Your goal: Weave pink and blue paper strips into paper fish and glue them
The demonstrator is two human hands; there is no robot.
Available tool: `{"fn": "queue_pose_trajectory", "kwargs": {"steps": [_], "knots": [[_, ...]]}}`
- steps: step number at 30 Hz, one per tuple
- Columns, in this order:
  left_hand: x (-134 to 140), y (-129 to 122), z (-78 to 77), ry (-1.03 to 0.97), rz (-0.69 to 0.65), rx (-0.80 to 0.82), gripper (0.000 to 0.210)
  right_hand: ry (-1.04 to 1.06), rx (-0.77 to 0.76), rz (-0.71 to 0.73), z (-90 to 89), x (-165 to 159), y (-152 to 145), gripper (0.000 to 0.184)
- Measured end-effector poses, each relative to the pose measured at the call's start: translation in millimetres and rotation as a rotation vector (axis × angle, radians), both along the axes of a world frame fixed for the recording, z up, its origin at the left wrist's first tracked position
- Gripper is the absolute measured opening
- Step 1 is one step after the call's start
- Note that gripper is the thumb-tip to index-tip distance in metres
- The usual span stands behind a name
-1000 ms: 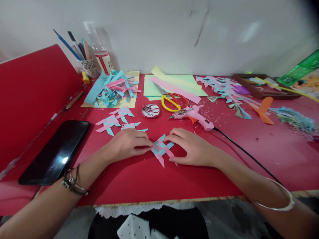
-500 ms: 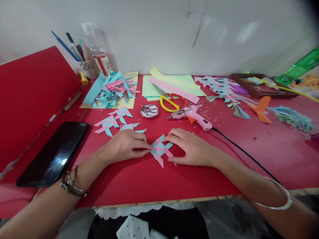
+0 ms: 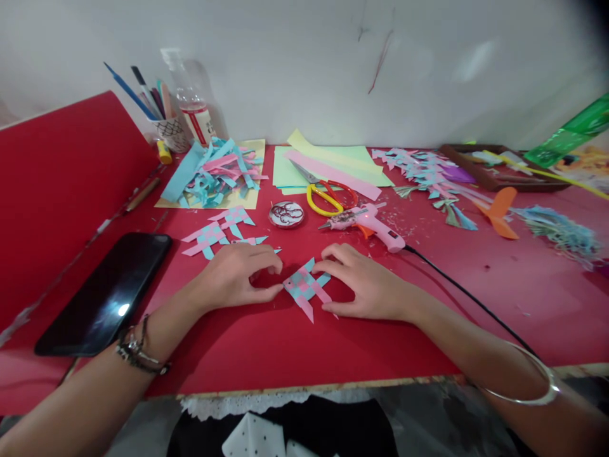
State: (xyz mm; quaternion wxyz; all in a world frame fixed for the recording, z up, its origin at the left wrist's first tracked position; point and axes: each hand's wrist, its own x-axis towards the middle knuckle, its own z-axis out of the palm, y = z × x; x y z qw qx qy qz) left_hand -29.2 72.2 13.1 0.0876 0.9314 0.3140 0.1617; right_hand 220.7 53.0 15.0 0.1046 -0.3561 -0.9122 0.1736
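Note:
A small woven paper fish (image 3: 303,283) in pink and light blue lies flat on the red tabletop, a dark eye dot near its left tip. My left hand (image 3: 238,274) is just left of that tip, thumb and fingers apart with nothing between them; its thumb tip is close to the fish. On the other side, my right hand (image 3: 364,284) curves around the tail strips, fingers and thumb apart, the fingertips at the edges of the strips. More woven paper fish (image 3: 209,238) lie beyond my left hand, one partly hidden by it.
A pink glue gun (image 3: 368,223) with a black cord lies behind my right hand. Beyond are scissors (image 3: 326,193), a round dish of dark threads (image 3: 286,214), a pile of paper strips (image 3: 216,171) and coloured sheets (image 3: 280,171). A phone (image 3: 102,295) lies at left.
My left hand has drawn back slightly left from the fish's tip and its fingers have spread, showing the eye dot. My right hand stays at the tail.

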Motion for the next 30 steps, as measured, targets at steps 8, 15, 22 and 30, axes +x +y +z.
{"fn": "queue_pose_trajectory", "kwargs": {"steps": [8,15,22,30], "knots": [[4,-1,2.3,0.066,0.073,-0.046,0.032,0.015,-0.033,0.023,0.1,0,0,0.053],[6,-1,4.1,0.035,0.098,-0.120,0.035,0.103,-0.057,-0.033,3.6,-3,-2,0.030],[19,-4,2.4,-0.109,0.070,-0.359,0.030,0.415,0.076,-0.217,5.1,0,0,0.011],[29,-7,4.4,-0.359,0.081,-0.496,0.021,0.660,-0.131,-0.226,4.9,-2,-1,0.010]]}}
